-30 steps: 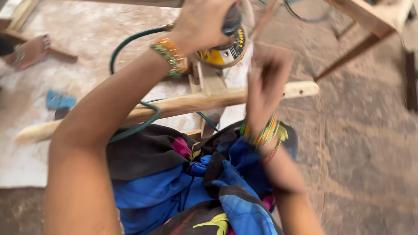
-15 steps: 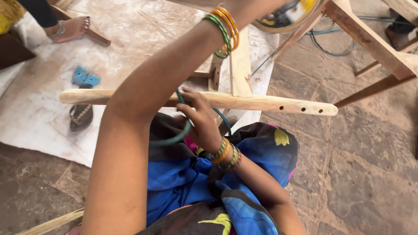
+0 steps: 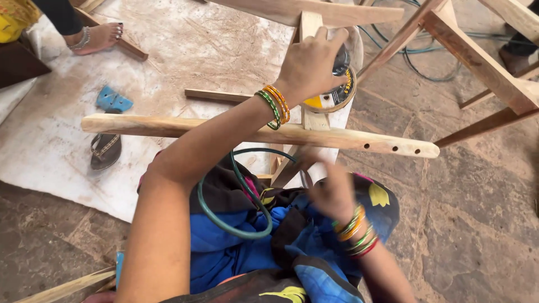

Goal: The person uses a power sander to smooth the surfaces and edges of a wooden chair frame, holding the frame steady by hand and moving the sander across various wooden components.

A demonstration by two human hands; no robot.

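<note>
My left hand reaches forward over a long round wooden rail and is closed over the top of a power sander with a yellow and black disc. The sander sits against an upright wooden slat of a frame. A green cable loops from under my arm across my lap. My right hand is blurred, low over the blue and dark cloth on my lap, just below the rail. Whether it holds anything is unclear.
A pale sheet covers the stone floor. On it lie a sandal, a blue block and a loose wooden strip. Another person's foot rests at the top left. Wooden frame legs stand at right, with cables behind.
My left hand and the sander have come lower into view, over the rail. My right hand has left the green cable by the rail and dropped toward my lap.
</note>
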